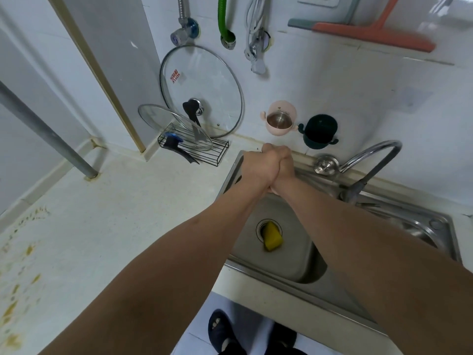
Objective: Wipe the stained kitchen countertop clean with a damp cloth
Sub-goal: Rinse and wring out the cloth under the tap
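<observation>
- Pressing together over the back edge of the sink (422,226), the left hand (258,166) and right hand (282,167) are clasped, fingers curled tight; whether a cloth is squeezed between them cannot be made out.
- No damp cloth shows plainly; a yellow sponge (271,238) lies in the basin over the drain (261,226), below the forearms and well apart from the hands.
- The countertop (133,213) is pale and speckled, and yellow-brown stains (15,290) spread along its left edge, well apart from both hands.
- The sink is brushed steel with a curved chrome faucet (368,160) at its back right corner.
- A black wire rack (194,147) at the worktop's back edge holds a small glass lid (174,126); a large glass lid (202,88) leans on the tiled wall behind it.
- A pink cup holder (280,119) and a dark green one (320,131) hang on the wall above the hands.
- Both palms are hidden; the picture's bottom edge cuts off the dark slippers (225,334).
</observation>
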### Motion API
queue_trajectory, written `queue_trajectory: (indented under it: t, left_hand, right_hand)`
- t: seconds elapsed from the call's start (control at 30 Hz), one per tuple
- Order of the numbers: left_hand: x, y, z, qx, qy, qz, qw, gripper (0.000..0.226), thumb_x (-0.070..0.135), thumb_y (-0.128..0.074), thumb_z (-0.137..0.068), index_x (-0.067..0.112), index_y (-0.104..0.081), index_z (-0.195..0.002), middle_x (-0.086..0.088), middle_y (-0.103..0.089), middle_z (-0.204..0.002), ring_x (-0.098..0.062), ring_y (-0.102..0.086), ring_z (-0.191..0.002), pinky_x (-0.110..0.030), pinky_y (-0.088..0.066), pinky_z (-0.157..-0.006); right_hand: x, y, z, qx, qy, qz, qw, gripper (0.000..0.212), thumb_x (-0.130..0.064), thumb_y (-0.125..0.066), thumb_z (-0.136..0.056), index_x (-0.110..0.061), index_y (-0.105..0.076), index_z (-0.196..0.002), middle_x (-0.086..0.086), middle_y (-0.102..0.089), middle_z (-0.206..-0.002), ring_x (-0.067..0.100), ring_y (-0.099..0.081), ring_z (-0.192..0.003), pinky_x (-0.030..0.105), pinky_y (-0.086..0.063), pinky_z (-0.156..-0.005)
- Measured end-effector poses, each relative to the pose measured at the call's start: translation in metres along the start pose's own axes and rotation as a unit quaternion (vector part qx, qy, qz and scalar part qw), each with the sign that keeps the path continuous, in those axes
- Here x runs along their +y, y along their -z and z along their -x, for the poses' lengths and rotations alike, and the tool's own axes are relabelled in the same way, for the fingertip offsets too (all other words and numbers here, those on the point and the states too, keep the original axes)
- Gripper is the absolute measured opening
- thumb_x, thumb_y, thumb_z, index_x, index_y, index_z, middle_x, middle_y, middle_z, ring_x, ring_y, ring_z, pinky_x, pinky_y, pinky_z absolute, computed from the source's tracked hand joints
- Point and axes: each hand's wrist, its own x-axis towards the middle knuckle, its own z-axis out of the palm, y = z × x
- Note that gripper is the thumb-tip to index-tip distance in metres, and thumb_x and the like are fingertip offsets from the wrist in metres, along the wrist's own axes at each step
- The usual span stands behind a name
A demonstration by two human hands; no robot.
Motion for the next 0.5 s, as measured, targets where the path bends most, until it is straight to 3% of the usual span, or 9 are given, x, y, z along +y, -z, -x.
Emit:
queue_trajectory:
  t: [0.1,0.13,0.2,0.27,0.33,0.37,0.43,0.5]
  left_hand:
    - [0.007,0.002,0.013,-0.025,-0.045,-0.061,0.997,0.069,0.072,-0.055,-0.051,0.014,-0.064,-0.088,-0.003,-0.063,-0.087,-0.015,-0.065,-0.076,-0.021,-0.047,-0.051]
    - [0.007,0.005,0.017,-0.026,-0.049,-0.058,0.997,0.067,0.071,-0.06,-0.052,0.015,-0.065,-0.088,-0.002,-0.065,-0.085,-0.014,-0.067,-0.074,-0.019,-0.047,-0.045]
    - [0.013,0.01,0.027,-0.049,-0.042,-0.058,0.996,0.063,0.068,-0.073,-0.055,0.017,-0.067,-0.093,-0.002,-0.07,-0.087,-0.014,-0.074,-0.069,-0.022,-0.053,-0.044]
    - [0.017,0.017,0.034,-0.122,-0.024,-0.032,0.992,0.075,0.07,-0.08,-0.059,0.011,-0.066,-0.104,-0.006,-0.073,-0.089,-0.018,-0.077,-0.07,-0.038,-0.064,-0.061]
    - [0.02,0.028,0.044,-0.168,-0.01,-0.02,0.985,0.093,0.083,-0.073,-0.062,0.006,-0.067,-0.113,-0.006,-0.07,-0.079,-0.023,-0.073,-0.077,-0.05,-0.064,-0.081]
    - [0.02,0.034,0.049,-0.183,-0.002,-0.02,0.983,0.093,0.088,-0.064,-0.068,0.011,-0.068,-0.12,-0.005,-0.071,-0.084,-0.024,-0.072,-0.087,-0.053,-0.061,-0.087]
    - [0.02,0.042,0.06,-0.193,0.005,-0.029,0.981,0.078,0.086,-0.05,-0.083,0.026,-0.064,-0.131,-0.001,-0.072,-0.118,-0.029,-0.068,-0.111,-0.056,-0.055,-0.095]
    - [0.016,0.045,0.067,-0.186,0.003,-0.009,0.983,0.059,0.067,-0.05,-0.097,0.022,-0.063,-0.132,-0.004,-0.07,-0.127,-0.03,-0.067,-0.114,-0.051,-0.054,-0.095]
  right_hand:
    - [0.0,0.005,0.005,0.003,0.022,0.001,1.0,0.048,-0.031,-0.027,-0.105,-0.017,-0.056,-0.069,-0.006,-0.059,-0.058,0.008,-0.061,-0.055,0.022,-0.048,-0.054]
    - [-0.005,0.006,0.009,0.001,-0.008,-0.041,0.999,0.052,-0.031,-0.029,-0.105,-0.02,-0.06,-0.064,-0.005,-0.059,-0.058,0.009,-0.061,-0.054,0.02,-0.048,-0.053]
    - [-0.011,0.012,0.016,-0.001,-0.029,-0.058,0.998,0.036,-0.02,-0.04,-0.104,-0.021,-0.055,-0.073,0.001,-0.057,-0.07,0.015,-0.058,-0.06,0.028,-0.051,-0.059]
    - [-0.022,0.02,0.023,-0.001,-0.048,-0.079,0.996,0.026,-0.016,-0.043,-0.105,-0.023,-0.045,-0.08,0.001,-0.051,-0.077,0.019,-0.052,-0.065,0.035,-0.05,-0.062]
    - [-0.031,0.029,0.029,-0.036,-0.043,-0.036,0.998,0.032,-0.026,-0.037,-0.104,-0.019,-0.048,-0.076,0.001,-0.051,-0.062,0.019,-0.051,-0.058,0.031,-0.045,-0.055]
    - [-0.035,0.034,0.033,-0.052,-0.05,-0.006,0.997,0.039,-0.027,-0.035,-0.104,-0.014,-0.052,-0.072,0.001,-0.052,-0.054,0.019,-0.053,-0.053,0.028,-0.043,-0.051]
    - [-0.044,0.048,0.04,-0.087,-0.063,-0.007,0.994,0.046,-0.026,-0.035,-0.107,-0.002,-0.057,-0.074,0.01,-0.062,-0.062,0.023,-0.061,-0.063,0.03,-0.05,-0.064]
    - [-0.045,0.062,0.044,-0.127,-0.074,-0.031,0.989,0.041,-0.021,-0.037,-0.105,0.004,-0.062,-0.085,0.023,-0.063,-0.079,0.032,-0.063,-0.077,0.041,-0.051,-0.083]
